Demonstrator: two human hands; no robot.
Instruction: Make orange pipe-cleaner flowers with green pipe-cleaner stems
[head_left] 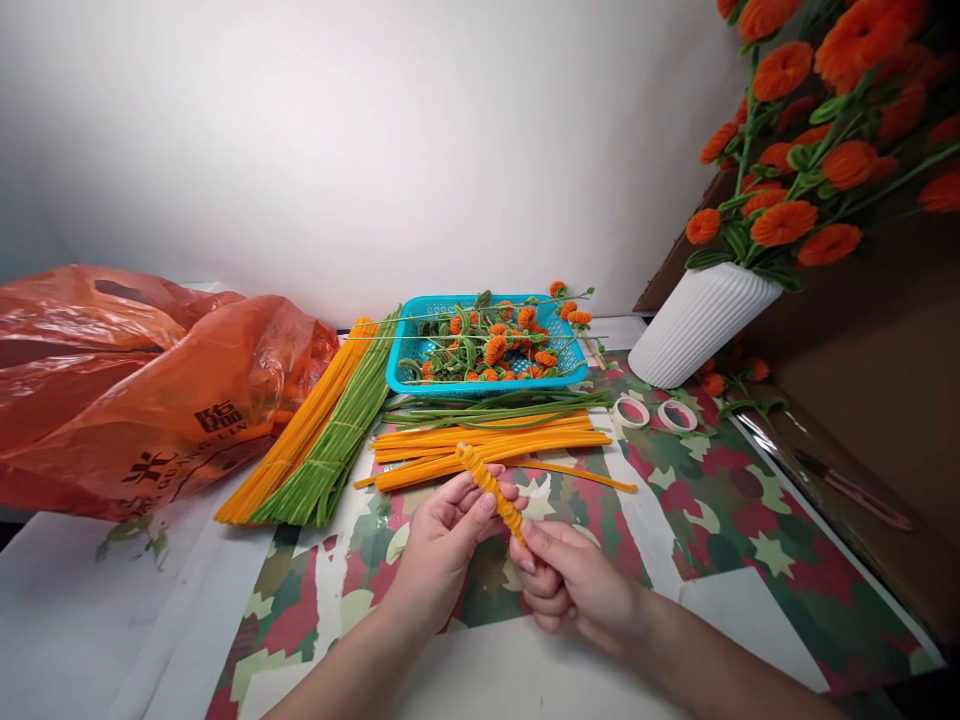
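A yellow-orange coiled fuzzy stem (pixel 491 485) slants between my two hands, its upper end free and pointing up to the left. My left hand (pixel 454 535) pinches it around the middle with thumb and fingers. Curled round its lower end are the fingers of my right hand (pixel 562 575). Just beyond my hands lie loose orange fuzzy stems (pixel 540 437), with green stems (pixel 502 408) behind them.
A blue basket (pixel 394 375) holds orange flowers. Orange and green bundles (pixel 330 465) and a red plastic bag (pixel 187 400) lie left. Right are two tape rolls (pixel 677 416), a white vase (pixel 697 325) of flowers and a pink-handled tool (pixel 862 497).
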